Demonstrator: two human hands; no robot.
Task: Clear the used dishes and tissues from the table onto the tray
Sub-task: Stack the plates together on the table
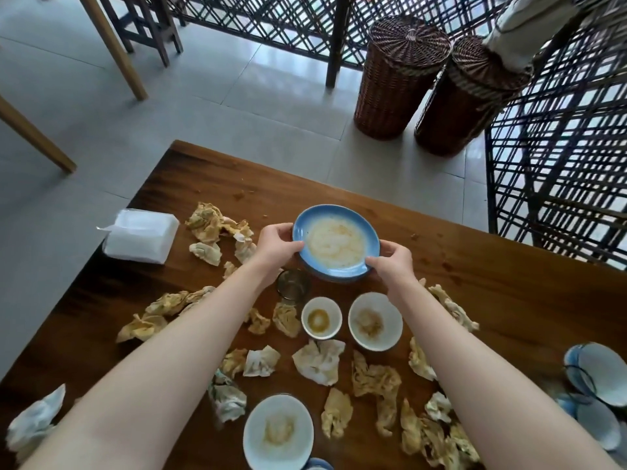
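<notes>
Blue oval ceramic dish, smeared with pale residue, sits between my two hands over the brown wooden worktop. My left hand grips its left rim, thumb on top, and my right hand pinches its near right rim. Its long axis runs roughly from one hand to the other. A pile of blue and white dishes lies well off to my right hand's near right. I judge the carry goes that way, right arm nearer.
</notes>
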